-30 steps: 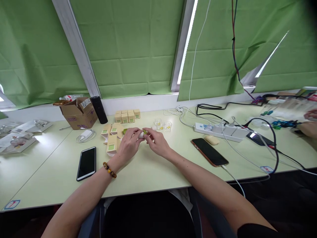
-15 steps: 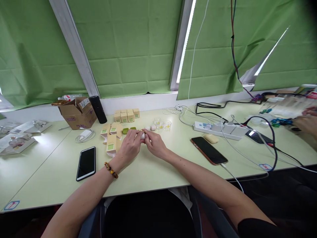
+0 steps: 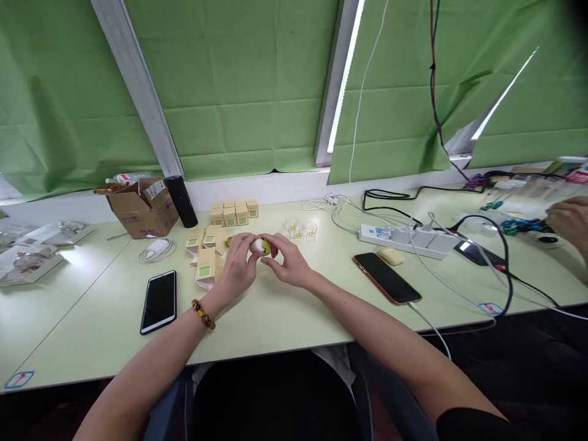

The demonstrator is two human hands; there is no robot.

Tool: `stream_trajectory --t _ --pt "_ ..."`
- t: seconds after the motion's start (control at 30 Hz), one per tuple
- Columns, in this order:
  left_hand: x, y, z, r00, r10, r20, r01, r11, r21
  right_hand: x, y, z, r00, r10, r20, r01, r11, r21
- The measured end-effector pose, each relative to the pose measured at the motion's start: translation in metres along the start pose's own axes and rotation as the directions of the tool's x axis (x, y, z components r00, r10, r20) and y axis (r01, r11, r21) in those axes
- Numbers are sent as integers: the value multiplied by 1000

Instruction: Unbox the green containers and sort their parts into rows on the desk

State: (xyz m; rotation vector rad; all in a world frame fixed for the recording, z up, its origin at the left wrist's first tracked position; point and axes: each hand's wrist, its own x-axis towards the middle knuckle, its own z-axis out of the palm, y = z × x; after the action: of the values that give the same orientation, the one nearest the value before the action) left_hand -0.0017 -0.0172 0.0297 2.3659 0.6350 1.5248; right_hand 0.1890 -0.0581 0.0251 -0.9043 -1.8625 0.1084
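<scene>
Over the table's middle, my left hand point(image 3: 237, 264) is closed with thumb and fingers around a small white and green rounded object point(image 3: 258, 246). White shows on its near side and green on its right edge; its exact kind is unclear. My right hand point(image 3: 290, 260) pinches the green side with its fingertips, facing the left hand. Several small kraft-paper boxes with green labels point(image 3: 205, 264) stand open beside my left hand. Part of a green piece point(image 3: 229, 241) peeks out behind the left fingers. Clear little cups with yellow centres point(image 3: 297, 231) sit beyond my right hand.
More small boxes point(image 3: 235, 212) line up at the back. A phone point(image 3: 158, 302) lies left; another phone point(image 3: 386, 278) with a cable lies right, near a white power strip point(image 3: 408, 240). Farther off are a cardboard box point(image 3: 142, 211), a black cylinder point(image 3: 180, 201) and another person's hand point(image 3: 569, 220).
My hands have turned and opened somewhat around the object, so a larger white part and green part now show. The white pieces beyond my right hand no longer show.
</scene>
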Motion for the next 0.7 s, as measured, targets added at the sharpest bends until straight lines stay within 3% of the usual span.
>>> stream_trajectory --t 0.13,0.23,0.3,0.37,0.47,0.57,0.7 --pt "4 6 -1 990 -135 -28 126 969 -211 3 3 -1 997 49 -51 -46 998 48" --pt "10 7 -2 947 -317 -56 261 857 -444 4 5 0 989 127 -76 -114 981 157" --pt "14 4 -2 897 -441 -12 330 689 -645 3 7 2 976 207 -75 -185 956 228" --pt "18 -2 -3 847 -524 90 370 459 -808 2 10 5 956 288 -50 -261 919 296" --pt "21 -8 -5 791 -578 200 374 199 -906 -1 14 9 927 375 24 -357 859 367" --pt "21 -9 -6 769 -604 209 349 123 -929 -4 16 13 900 425 92 -429 835 345" --pt "20 -9 -6 759 -620 197 339 118 -934 -8 18 18 882 432 186 -469 842 268"
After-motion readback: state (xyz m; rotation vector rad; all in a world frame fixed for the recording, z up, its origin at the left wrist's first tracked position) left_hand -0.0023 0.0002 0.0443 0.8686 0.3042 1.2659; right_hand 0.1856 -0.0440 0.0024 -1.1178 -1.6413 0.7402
